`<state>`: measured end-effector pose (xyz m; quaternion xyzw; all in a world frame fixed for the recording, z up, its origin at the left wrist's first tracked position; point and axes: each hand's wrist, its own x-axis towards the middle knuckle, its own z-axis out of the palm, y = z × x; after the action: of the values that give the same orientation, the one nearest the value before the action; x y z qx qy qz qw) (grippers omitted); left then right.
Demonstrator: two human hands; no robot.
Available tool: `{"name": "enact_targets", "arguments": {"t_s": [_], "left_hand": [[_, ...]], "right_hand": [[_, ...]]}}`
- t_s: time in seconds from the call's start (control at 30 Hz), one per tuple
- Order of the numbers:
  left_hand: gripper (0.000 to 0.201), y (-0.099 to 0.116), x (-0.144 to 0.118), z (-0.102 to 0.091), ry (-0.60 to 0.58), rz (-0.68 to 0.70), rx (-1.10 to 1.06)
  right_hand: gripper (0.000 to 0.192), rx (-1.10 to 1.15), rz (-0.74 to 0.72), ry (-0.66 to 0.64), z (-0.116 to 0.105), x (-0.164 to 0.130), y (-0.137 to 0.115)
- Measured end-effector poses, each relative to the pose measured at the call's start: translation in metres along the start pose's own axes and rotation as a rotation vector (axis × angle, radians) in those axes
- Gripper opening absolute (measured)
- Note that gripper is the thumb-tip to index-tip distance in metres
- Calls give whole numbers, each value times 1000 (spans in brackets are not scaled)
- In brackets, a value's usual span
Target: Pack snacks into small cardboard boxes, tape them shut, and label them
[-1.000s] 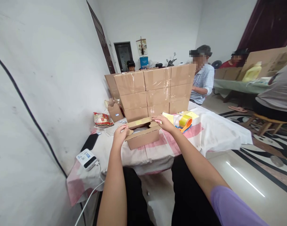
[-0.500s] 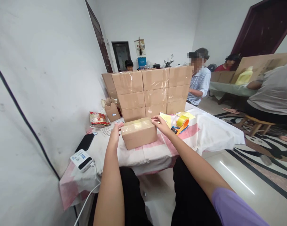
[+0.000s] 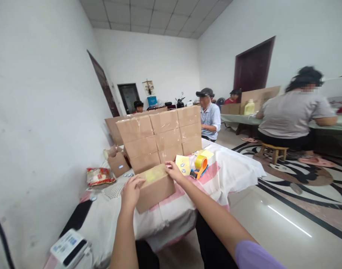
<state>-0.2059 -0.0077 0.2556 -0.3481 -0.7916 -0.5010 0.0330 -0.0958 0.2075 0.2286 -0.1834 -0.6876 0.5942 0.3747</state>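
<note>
A closed cardboard box (image 3: 156, 192) with a strip of yellowish tape along its top rests on the cloth-covered table. At its left end is my left hand (image 3: 131, 189), with fingers bent over the top edge. My right hand (image 3: 175, 172) grips the far right corner of the same box, thumb and fingers on its top edge. Just behind it rises a stack of taped cardboard boxes (image 3: 165, 134). To the right lie an orange tape dispenser (image 3: 202, 165) with a yellow roll and yellow sheets (image 3: 182, 164) bearing round stickers.
Left of the stack are an open carton (image 3: 118, 165) and a red-and-white packet (image 3: 99, 177). A white device (image 3: 70, 247) with a cable is at the table's near left, beside a dark flat object (image 3: 77, 216). A co-worker (image 3: 211, 116) sits behind the stack; others work farther right.
My view has swung up and to the right. The box stays on the table between my hands. My left fingers now reach farther over its top.
</note>
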Motion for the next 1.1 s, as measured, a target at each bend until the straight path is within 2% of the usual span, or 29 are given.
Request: {"name": "enact_targets", "arguments": {"t_s": [0.07,0.13,0.27,0.37,0.47,0.63,0.73,0.83,0.93,1.0,1.1], "left_hand": [[35,15,-8,6,-126,143,252],[38,30,-16,15,-217,220,478],[45,48,-25,30,-263,189,732],[42,53,-25,32,-284,172,796],[39,55,-23,29,-303,166,804],[39,58,-24,27,-319,179,811],[39,58,-27,29,-298,180,821],[39,58,-30,30,-273,176,805],[37,59,-31,30,-251,178,754],[36,58,-31,30,-236,176,722],[35,57,-30,30,-228,169,699]], "right_hand": [[33,-9,-13,21,1,-3,0],[27,-23,-23,35,0,-6,1],[20,-79,-85,73,-7,-13,4],[15,-151,-146,178,-21,-12,4],[16,-228,-178,373,-47,-7,3],[38,-309,-170,724,-98,1,8],[43,-354,-179,842,-119,3,12],[45,-380,-165,877,-133,3,12],[46,-389,-81,888,-145,1,14],[34,-373,-19,800,-154,-1,18],[18,-330,-5,566,-165,-2,26]]}}
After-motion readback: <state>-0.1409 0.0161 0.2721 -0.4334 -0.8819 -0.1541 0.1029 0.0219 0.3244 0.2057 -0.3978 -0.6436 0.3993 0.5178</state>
